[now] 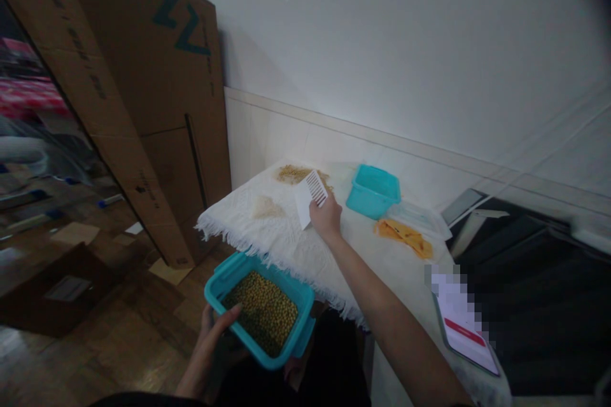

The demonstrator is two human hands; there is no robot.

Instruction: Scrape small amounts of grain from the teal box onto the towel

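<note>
My left hand [217,327] grips the near-left rim of a teal plastic basket [305,324], its thumb over the edge. Yellow and green beans [267,305] lie in the basket, which is held tilted just below the table's fringed edge. Over the table, my right hand [327,215] is closed on a white slotted plastic scoop [303,203]. Beyond the scoop, a spread of tan grains [293,173] lies on the white cloth [286,235]. A small pale heap of grains [266,206] sits to the scoop's left.
A second teal basket [372,197] stands at the back right, beside a clear plastic lid [420,219] and a crumpled orange cloth [405,238]. A phone [463,324] lies at the right edge. A tall cardboard box [157,108] stands left, against the wall.
</note>
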